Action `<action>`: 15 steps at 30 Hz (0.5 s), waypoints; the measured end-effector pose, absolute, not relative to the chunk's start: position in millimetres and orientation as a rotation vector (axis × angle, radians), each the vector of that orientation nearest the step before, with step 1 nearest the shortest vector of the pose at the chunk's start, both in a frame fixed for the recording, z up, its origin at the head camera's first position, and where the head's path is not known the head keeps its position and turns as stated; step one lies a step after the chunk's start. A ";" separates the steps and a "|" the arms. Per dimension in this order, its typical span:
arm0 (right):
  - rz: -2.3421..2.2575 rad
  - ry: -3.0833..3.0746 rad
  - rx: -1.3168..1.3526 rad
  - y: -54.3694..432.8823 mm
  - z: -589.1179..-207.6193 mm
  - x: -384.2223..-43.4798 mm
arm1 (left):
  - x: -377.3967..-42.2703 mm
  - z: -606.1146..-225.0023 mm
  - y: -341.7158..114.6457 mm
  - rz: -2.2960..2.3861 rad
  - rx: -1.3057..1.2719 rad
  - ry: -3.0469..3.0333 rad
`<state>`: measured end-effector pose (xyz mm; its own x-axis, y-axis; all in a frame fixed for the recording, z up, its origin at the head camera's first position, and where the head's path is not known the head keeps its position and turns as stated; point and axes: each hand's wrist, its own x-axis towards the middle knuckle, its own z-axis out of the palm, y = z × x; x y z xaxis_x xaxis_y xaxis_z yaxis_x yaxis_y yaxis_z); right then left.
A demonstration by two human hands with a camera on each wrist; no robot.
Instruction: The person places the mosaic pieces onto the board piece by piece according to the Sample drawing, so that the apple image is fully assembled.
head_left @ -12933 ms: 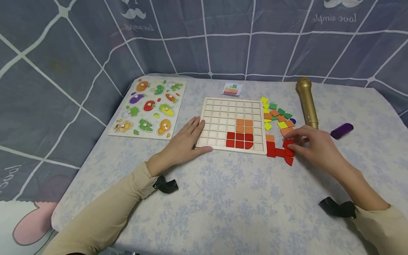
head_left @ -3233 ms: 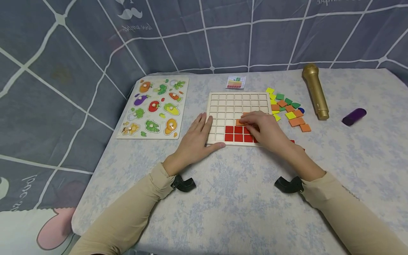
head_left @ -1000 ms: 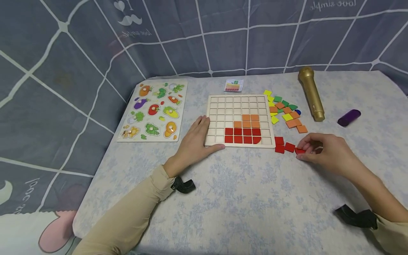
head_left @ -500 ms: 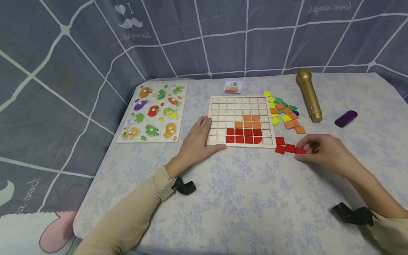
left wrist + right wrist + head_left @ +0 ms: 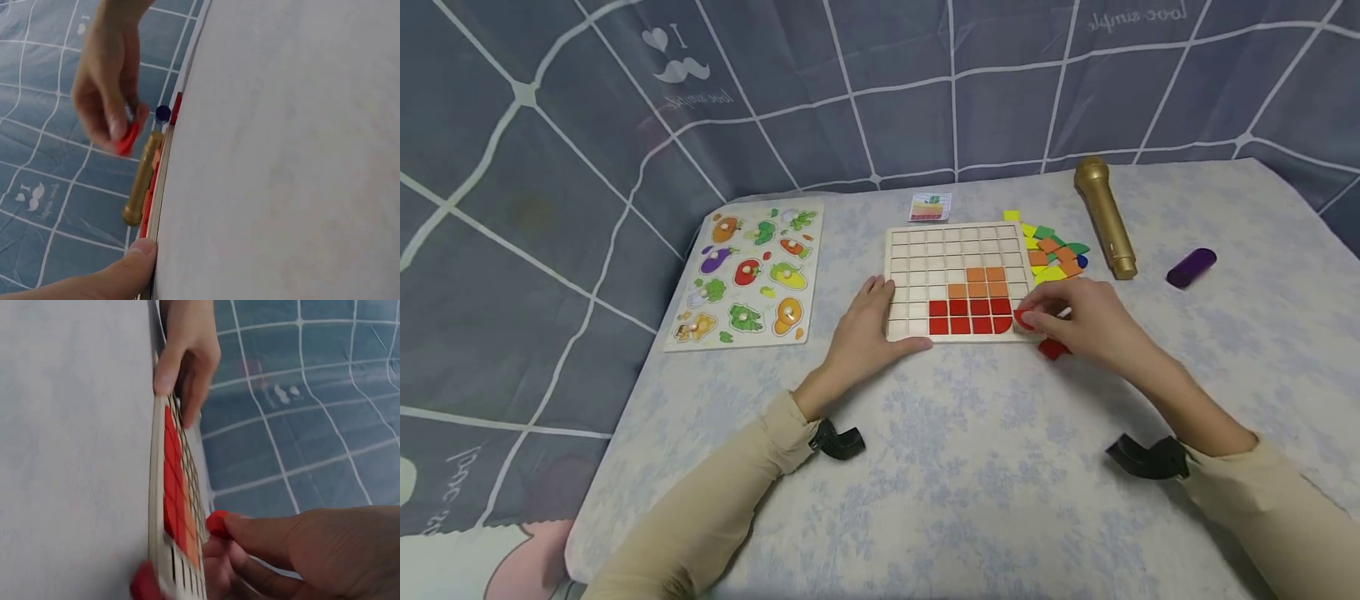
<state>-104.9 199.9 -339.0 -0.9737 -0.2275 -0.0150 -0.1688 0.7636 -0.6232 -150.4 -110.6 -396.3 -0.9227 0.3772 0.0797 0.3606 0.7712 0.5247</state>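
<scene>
In the head view, my right hand (image 5: 1086, 321) pinches a red tile (image 5: 1022, 321) between thumb and fingers at the right edge of the wooden grid board (image 5: 925, 258). The fingers partly hide that tile's shape. My left hand (image 5: 865, 325) rests at the board's left edge, its fingers extended and its thumb along the near rim. Two rows of red tiles (image 5: 958, 317) lie in the grid, one with a rounded corner, and several orange tiles (image 5: 977, 287) sit behind them. A loose red tile (image 5: 1054, 348) lies under the right hand, which hides others nearby.
Yellow, green, orange and blue pieces (image 5: 1047, 244) lie scattered right of the board. Beyond them are a gold microphone (image 5: 1107, 217) and a purple cylinder (image 5: 1191, 268). A small pattern card (image 5: 930, 207) lies behind the board, and a vegetable puzzle (image 5: 748, 275) at left.
Earlier, red and orange tiles were added to the grid. Over the last second, my right hand has picked up a red tile and carried it left to the board's edge. The left hand stays put.
</scene>
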 end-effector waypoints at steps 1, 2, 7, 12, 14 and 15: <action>-1.030 2.862 -0.330 189.3 -340.1 -109.6 | -150.3 -396.7 -110.0 0.863 0.606 2.926; -1.055 2.865 -0.339 178.6 -341.5 -114.5 | -150.0 -397.2 -109.8 0.866 0.600 2.927; -1.214 2.845 -0.400 126.6 -353.4 -135.0 | -149.2 -401.4 -112.2 0.826 0.602 2.959; -1.360 2.763 -0.458 91.3 -365.1 -144.3 | -149.5 -404.1 -113.6 0.778 0.675 2.963; -1.382 2.749 -0.466 82.9 -368.8 -145.8 | -149.5 -404.9 -112.7 0.770 0.692 2.956; -1.384 2.749 -0.469 79.6 -370.3 -146.2 | -149.5 -405.3 -112.0 0.764 0.697 2.956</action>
<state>-146.2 79.6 -370.3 -0.9543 -0.2785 0.1088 -0.2532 0.5593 -0.7894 -149.5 -112.0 -405.3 -0.9009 0.4225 0.0993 0.4177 0.7818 0.4629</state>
